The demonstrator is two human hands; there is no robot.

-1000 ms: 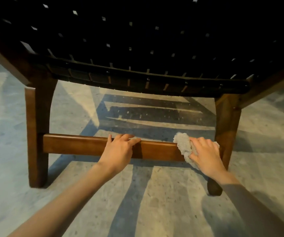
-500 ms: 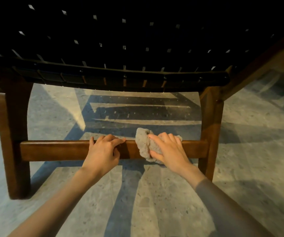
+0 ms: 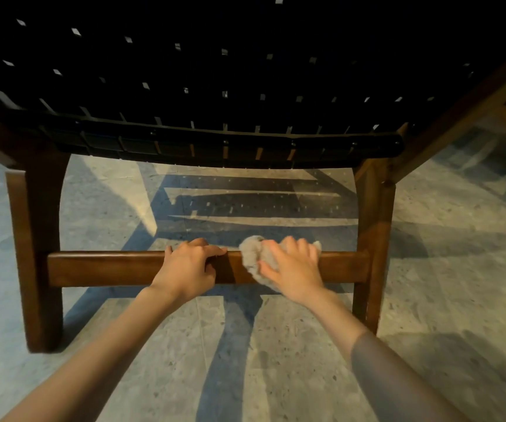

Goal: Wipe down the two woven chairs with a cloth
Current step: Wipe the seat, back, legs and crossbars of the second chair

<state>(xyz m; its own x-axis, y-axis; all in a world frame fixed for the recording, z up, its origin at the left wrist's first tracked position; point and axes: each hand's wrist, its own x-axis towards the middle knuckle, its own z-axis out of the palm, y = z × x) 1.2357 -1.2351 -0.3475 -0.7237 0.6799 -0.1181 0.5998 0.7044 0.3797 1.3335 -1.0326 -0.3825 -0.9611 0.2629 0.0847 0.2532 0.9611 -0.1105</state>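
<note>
A woven chair (image 3: 245, 86) with a black strap seat and brown wooden frame fills the upper view, seen from low down. Its lower crossbar (image 3: 105, 268) runs between the two front legs. My left hand (image 3: 189, 269) grips the crossbar near its middle, fingers curled over the top. Just to its right, my right hand (image 3: 291, 269) presses a grey cloth (image 3: 251, 257) against the crossbar, fingers spread over the cloth and bar. The cloth bulges out to the left of that hand.
The left leg (image 3: 35, 254) and right leg (image 3: 373, 239) stand on a speckled grey stone floor (image 3: 276, 360) crossed by dark shadows. A slanted wooden frame piece (image 3: 464, 111) rises at the right. More wooden furniture shows dimly at the far right edge.
My right hand slid the cloth leftward along the crossbar from its right end toward my left hand, then slightly back right. My left hand kept its grip.
</note>
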